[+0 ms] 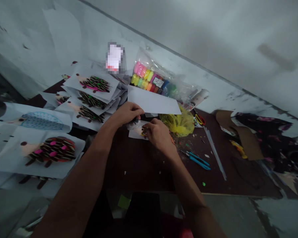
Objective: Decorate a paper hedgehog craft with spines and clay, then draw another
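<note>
My left hand (129,113) has its fingers bent together over a clear plastic bag (136,125) with dark bits. What its fingertips hold is hidden. Close by, my right hand (159,133) is closed at the fingertips over a small white card (135,134) bearing brown striped pieces and a pale patch. The thing in its pinch is too small to name. Just beyond both hands lies a blank white sheet (152,100), and a crumpled yellow plastic bag (180,124) sits to the right of my right hand.
Stacked paper sheets with hedgehog pictures (49,150) fill the left side. A bag of coloured clay (149,77) and a lit phone (115,57) stand against the wall. At right lie blue thread snips (198,161), scissors (200,119), clear sticks (215,153) and dark floral cloth (270,138).
</note>
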The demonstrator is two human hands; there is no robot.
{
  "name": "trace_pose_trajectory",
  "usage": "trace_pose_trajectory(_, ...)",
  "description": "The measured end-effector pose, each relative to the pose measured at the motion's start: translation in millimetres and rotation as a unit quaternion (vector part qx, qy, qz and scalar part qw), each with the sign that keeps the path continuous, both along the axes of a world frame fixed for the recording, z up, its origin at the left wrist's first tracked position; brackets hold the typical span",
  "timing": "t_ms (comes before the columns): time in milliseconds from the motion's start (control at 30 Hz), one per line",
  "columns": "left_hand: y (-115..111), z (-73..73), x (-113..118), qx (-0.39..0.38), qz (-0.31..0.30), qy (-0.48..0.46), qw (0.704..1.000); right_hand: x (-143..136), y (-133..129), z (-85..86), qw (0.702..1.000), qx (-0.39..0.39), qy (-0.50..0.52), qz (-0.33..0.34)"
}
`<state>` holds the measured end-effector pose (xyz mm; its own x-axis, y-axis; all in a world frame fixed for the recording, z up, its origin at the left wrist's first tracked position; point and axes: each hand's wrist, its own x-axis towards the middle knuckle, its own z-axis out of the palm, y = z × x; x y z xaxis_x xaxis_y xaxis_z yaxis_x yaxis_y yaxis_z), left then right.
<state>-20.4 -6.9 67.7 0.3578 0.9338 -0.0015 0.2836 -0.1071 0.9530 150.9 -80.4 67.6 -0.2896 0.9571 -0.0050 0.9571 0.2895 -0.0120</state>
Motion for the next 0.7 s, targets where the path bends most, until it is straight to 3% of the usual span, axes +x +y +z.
trace_pose_trajectory(467, -3.8, 4.1, 1.1, -0.016, 0.001, -0.001, 1.0, 1.8, 3.4, -9.2, 0.999, -0.024, -0.006, 0.028)
trace_pose_trajectory(600, -3.4, 4.2, -0.2, -0.014, 0.0, 0.004, 1.0, 3.0, 2.1, -5.8, 1.0, -0.015, 0.021, 0.003)
trace_pose_trajectory(700, -1.7, 1.4, 0.3, -0.014, 0.005, -0.008, 1.0, 3.5, 1.1, -4.7, 0.995, 0.013, 0.1, -0.026)
